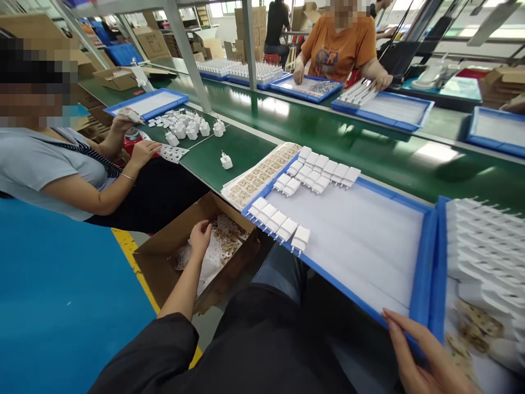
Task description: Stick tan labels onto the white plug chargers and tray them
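My left hand (200,238) is over an open cardboard box (158,273) beside my legs, its fingers curled together. Whatever they may hold is hidden. White sheet scraps and tan bits (229,235) lie in the box below it. My right hand (418,350) is by the near right corner of a blue-rimmed tray (369,262), thumb and index tips close together; anything between them is too small to make out. White plug adapters (301,238) lie in rows at the tray's left end, prongs outward.
A stack of sticker sheets with tan pieces (262,175) lies left of the tray. A second tray (441,262) on the right holds rows of white adapters. Loose adapters (191,127) lie before a co-worker (74,169) at left. Another person in orange (340,46) works across the green belt (328,123).
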